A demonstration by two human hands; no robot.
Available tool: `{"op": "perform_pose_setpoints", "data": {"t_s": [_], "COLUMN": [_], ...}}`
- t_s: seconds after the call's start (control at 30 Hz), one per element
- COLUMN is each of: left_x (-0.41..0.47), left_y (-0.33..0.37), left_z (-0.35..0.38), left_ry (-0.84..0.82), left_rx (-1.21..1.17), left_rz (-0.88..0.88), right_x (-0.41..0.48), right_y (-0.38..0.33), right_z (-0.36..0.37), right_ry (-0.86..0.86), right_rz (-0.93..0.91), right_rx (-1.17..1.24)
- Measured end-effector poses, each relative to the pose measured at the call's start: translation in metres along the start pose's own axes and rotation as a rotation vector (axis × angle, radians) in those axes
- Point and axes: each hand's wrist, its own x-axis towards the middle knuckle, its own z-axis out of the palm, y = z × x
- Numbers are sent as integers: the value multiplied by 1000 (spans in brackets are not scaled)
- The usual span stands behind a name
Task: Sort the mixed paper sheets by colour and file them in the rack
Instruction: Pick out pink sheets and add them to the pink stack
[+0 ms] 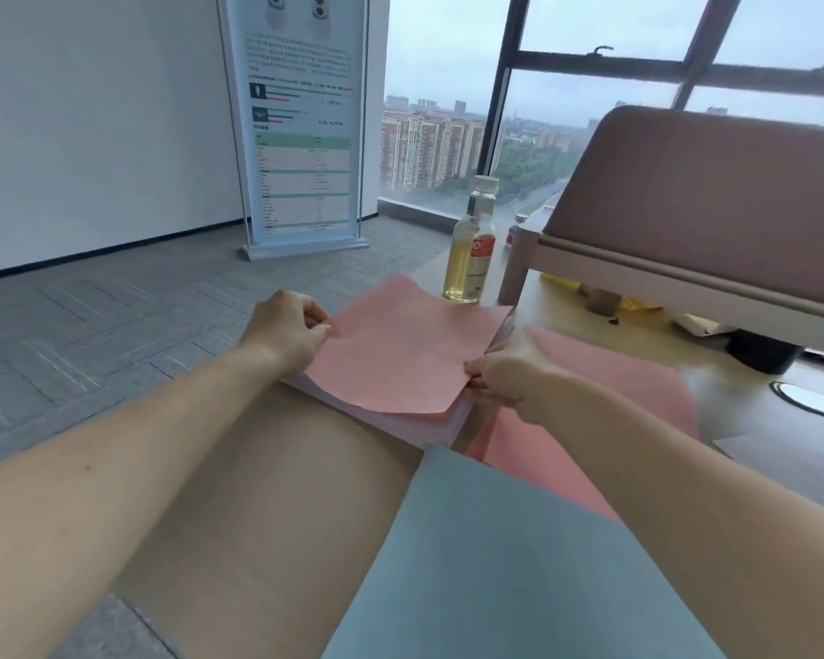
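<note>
A pink sheet (400, 354) lies atop the stack (429, 432) on the tabletop (267, 492), one corner pointing to 12 o'clock; its long axis is unclear. The left hand (289, 328) pinches its 9 o'clock edge, the right hand (505, 373) its 4 o'clock edge. The pink pile (605, 373) lies at 3 o'clock, nearest the right hand.

The stack (431, 429) near the left edge of the desk (267, 492) is mostly covered by the pink sheet (400, 354), so the colours below cannot be told. The blue sheet (495, 563) is cut off by the lower picture edge. The label of the bottle (472, 244) is blurred. The yellow sheets (638, 304) are half hidden under the brown padded seat (709, 197).
</note>
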Motion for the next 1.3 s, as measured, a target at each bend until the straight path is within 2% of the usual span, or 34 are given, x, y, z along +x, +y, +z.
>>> {"op": "perform_pose_setpoints", "data": {"t_s": [0.13, 0.27, 0.47, 0.67, 0.9, 0.97, 1.03, 1.1, 1.17, 1.3], "left_x": [2, 6, 5, 5, 10, 3, -14, -34, -44, -46], "left_y": [-8, -10, -1, -1, -5, -2, 7, 21, 30, 38], "left_z": [-1, -4, 0, 3, 4, 1, 0, 1, 8, 13], "left_ry": [-9, -150, -154, -137, -165, -169, -192, -382, -497, -476], "left_rx": [86, 211, 194, 103, 124, 235, 333, 267, 309, 387], "left_rz": [-16, -72, -52, -58, -33, 82, 377, 599, 676, 741], "right_x": [-7, -10, -13, -16, -25, -26, -30, -33, -36, -35], "right_y": [0, -5, -15, -18, -21, -22, -25, -27, -26, -27], "right_z": [-8, -14, 1, 9, 5, 2, -1, -3, -3, 0], "right_ry": [-66, -54, -52, -19, -36, -31, -22, -15, -5, -4], "right_rz": [1, 27, 97, 125, 155, 156, 161, 170, 188, 167], "right_rx": [-139, -173, 18, 69, 159, 202, 227, 244, 273, 320]}}
